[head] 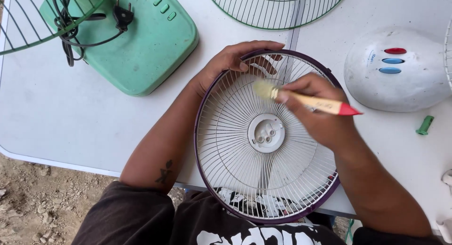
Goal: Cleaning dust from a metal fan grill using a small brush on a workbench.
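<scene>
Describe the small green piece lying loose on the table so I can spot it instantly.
Start at the white fan base with red and blue buttons, at the table's right side. Just below its lower right edge lies a small green plastic cylinder, the only loose green part; other green items are far larger.

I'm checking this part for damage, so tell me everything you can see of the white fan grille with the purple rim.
The fan grille is round, with thin white wires radiating from a white hub with small holes, ringed by a purple rim. It lies on the white table, overhanging its near edge. The left hand grips its far rim; the brush bristles touch its wires.
</scene>
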